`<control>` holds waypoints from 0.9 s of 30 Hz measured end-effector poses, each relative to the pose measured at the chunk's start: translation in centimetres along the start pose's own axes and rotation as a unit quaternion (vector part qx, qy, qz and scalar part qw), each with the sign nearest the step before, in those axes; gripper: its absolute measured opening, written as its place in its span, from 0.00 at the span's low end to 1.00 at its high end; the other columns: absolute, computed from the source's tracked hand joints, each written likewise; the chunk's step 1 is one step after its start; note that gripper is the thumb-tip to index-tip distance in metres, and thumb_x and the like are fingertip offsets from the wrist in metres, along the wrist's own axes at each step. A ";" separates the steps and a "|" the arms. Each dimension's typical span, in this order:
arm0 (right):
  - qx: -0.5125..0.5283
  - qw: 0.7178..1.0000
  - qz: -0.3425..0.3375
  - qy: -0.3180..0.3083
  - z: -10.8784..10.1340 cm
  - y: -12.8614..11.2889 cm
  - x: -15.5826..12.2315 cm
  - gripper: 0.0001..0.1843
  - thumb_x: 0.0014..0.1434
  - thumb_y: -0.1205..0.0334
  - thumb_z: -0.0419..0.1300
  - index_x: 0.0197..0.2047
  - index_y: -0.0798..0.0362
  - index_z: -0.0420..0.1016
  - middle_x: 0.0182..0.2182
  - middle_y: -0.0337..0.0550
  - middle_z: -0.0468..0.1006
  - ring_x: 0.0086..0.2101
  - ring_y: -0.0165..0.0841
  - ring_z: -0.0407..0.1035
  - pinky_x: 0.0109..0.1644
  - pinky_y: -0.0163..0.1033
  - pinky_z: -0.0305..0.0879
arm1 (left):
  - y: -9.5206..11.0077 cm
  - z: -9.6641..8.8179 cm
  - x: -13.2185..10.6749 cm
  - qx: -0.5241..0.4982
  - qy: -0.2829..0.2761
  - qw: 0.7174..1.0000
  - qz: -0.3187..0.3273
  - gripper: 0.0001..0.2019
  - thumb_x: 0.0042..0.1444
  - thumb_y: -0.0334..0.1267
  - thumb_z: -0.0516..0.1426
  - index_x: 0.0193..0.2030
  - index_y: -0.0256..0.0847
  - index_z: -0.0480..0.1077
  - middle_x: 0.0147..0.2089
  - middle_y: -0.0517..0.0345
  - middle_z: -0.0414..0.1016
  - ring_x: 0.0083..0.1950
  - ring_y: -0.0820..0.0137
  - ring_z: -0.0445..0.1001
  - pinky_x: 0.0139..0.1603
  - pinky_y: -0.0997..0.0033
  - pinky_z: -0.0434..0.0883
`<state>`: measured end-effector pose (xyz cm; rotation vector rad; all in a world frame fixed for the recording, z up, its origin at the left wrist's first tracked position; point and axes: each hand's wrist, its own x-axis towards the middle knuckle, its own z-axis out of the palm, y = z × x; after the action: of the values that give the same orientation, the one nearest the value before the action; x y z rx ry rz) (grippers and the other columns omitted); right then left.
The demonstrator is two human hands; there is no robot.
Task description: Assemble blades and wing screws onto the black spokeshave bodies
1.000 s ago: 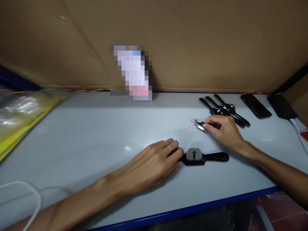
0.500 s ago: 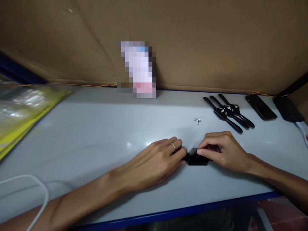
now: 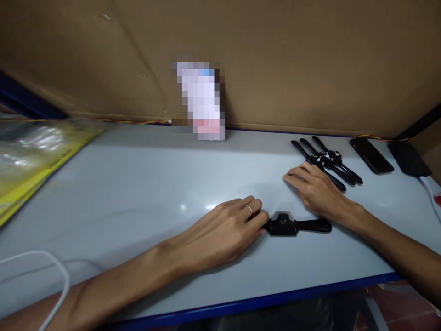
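Note:
A black two-handled hand tool point(image 3: 291, 225) lies on the white tabletop point(image 3: 138, 184) near the front edge. My left hand point(image 3: 227, 232) is closed over its left handle, ring finger and thumb against the tool's body. Farther back, my right hand point(image 3: 312, 188) rests low on the table with its fingers stretched out to the left. Its fingertips lie where a small silver wing screw was; the screw is hidden now. The tool's right handle is bare.
A bundle of similar black tools point(image 3: 327, 161) lies just behind my right hand. Two dark phones point(image 3: 371, 155) point(image 3: 409, 158) sit at the back right, one with a white cable. A yellow plastic-wrapped pack point(image 3: 31, 156) is at the left. A cardboard wall point(image 3: 275, 59) backs the table.
My right hand brought a metal piece to the tool's middle, then let go and moved back and right onto the spot of the wing screw. The left hand stayed on the handle.

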<state>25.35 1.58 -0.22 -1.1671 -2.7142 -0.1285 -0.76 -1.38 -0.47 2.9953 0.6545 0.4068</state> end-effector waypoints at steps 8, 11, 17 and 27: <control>-0.124 0.990 0.030 -0.062 -1.6 -0.9 -0.4 0.16 0.62 0.80 0.47 0.39 0.56 0.74 0.34 0.49 0.72 0.34 0.38 0.63 0.35 0.41 0.57 | -0.1 0.2 -0.1 0.008 -0.007 1.000 0.000 0.10 0.69 0.33 0.47 0.40 0.37 0.68 0.37 0.54 0.68 0.35 0.67 0.66 0.32 0.65 0.68; -0.121 0.989 0.038 -0.074 -1.9 -1.0 -0.7 0.13 0.63 0.77 0.50 0.39 0.55 0.73 0.34 0.49 0.72 0.34 0.37 0.64 0.32 0.41 0.54 | -0.1 0.2 -0.2 0.007 -0.008 1.000 -0.001 0.09 0.69 0.33 0.48 0.41 0.37 0.68 0.38 0.54 0.69 0.35 0.67 0.66 0.33 0.66 0.68; 0.083 0.993 0.075 -0.038 -2.3 -0.8 -1.2 0.10 0.67 0.68 0.51 0.37 0.54 0.73 0.34 0.47 0.75 0.33 0.35 0.67 0.36 0.42 0.61 | 0.0 0.0 0.0 0.010 0.000 1.000 0.003 0.10 0.69 0.33 0.47 0.41 0.37 0.68 0.37 0.54 0.69 0.35 0.68 0.66 0.33 0.66 0.68; 0.494 0.853 0.167 -0.027 -3.0 -3.1 -0.7 0.04 0.60 0.63 0.64 0.33 0.50 0.79 0.38 0.41 0.76 0.38 0.33 0.71 0.44 0.41 0.66 | -0.2 0.2 -0.2 0.020 0.012 1.000 0.021 0.11 0.69 0.29 0.46 0.37 0.38 0.66 0.35 0.56 0.67 0.33 0.68 0.64 0.31 0.66 0.65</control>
<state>23.99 -1.53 2.58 -1.2042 -2.0028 1.1971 -0.99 -1.28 -0.71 3.0511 0.6098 0.4362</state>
